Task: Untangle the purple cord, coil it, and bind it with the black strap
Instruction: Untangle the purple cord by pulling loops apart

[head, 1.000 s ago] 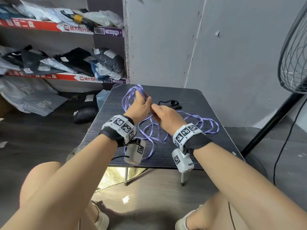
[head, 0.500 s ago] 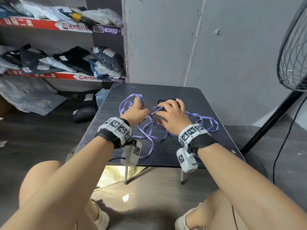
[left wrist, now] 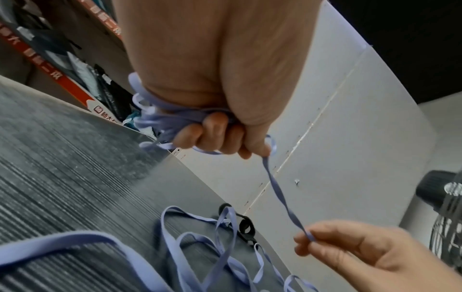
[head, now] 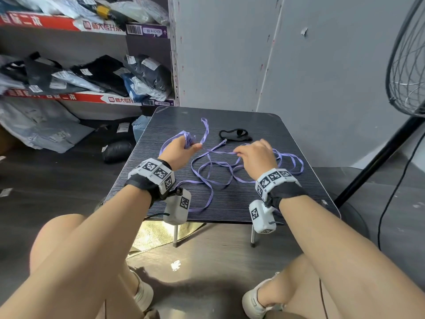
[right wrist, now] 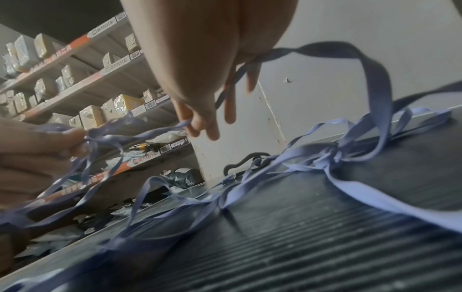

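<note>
The left hand [head: 181,148] clenches a bunch of purple cord [head: 207,178]. The right hand [head: 255,155] pinches one strand. The black strap [head: 234,134] lies free on the surface [head: 230,208].

Each bare forearm wore a black wrist strap [head: 142,184] topped by a white band of black-and-white square markers [head: 274,178]. A white camera block [head: 177,208] with one more marker hung beneath each wrist. Pale shoes [head: 253,302] covered the feet.

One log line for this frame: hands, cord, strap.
left hand: grips cord bundle | right hand: pinches strand | purple cord: mostly loose on table | black strap: untouched
</note>
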`<action>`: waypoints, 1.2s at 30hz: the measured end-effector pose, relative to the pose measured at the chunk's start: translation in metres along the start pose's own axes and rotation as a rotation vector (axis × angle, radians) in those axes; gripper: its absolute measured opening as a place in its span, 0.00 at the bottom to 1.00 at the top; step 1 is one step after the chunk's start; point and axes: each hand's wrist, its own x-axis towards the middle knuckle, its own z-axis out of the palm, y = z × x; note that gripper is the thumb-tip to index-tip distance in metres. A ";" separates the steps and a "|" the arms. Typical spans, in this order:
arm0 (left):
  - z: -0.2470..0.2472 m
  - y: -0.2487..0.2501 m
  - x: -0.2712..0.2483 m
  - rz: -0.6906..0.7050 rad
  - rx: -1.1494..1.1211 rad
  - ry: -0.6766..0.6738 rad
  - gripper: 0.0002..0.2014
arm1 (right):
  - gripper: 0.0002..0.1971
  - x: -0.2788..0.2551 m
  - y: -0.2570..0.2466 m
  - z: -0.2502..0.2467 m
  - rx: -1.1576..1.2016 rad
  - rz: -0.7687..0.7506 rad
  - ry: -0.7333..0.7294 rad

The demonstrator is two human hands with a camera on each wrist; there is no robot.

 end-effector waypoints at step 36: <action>-0.004 0.025 -0.001 0.150 -0.171 0.117 0.10 | 0.15 0.007 -0.070 -0.020 0.596 0.069 -0.003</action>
